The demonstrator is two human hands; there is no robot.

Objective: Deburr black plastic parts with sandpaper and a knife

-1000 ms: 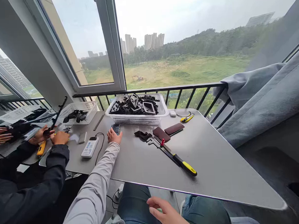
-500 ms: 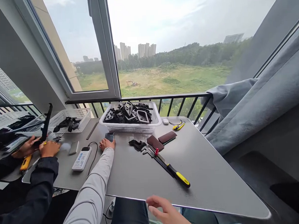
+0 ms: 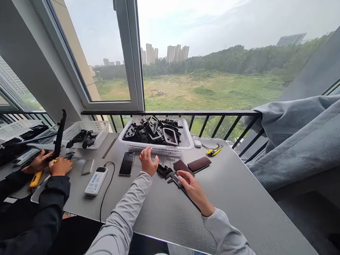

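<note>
My left hand (image 3: pixel 149 162) is open, fingers apart, just in front of the white basket (image 3: pixel 187 144) of black plastic parts. A dark-screened phone (image 3: pixel 127 164) lies to its left, apart from it. A crumpled black cloth (image 3: pixel 163 171) is close on its right. Over the caliper (image 3: pixel 175 178) is my right hand (image 3: pixel 190 186), its fingers bent; whether they touch or hold anything there is unclear. Beyond that hand lie two dark brown pouches (image 3: pixel 199 163).
At the left a person's hands (image 3: pixel 60 166) work on a long black part. A white power bank (image 3: pixel 96 181) with a cable, a grey box (image 3: pixel 88 166), a second basket (image 3: pixel 103 128), a flat strip (image 3: pixel 110 145), a yellow cutter (image 3: pixel 214 151) and a small white case (image 3: pixel 197 143) are on the table.
My left hand has let go of the phone and moved right. My right hand has moved forward from the table's front edge to the caliper. The view has shifted slightly.
</note>
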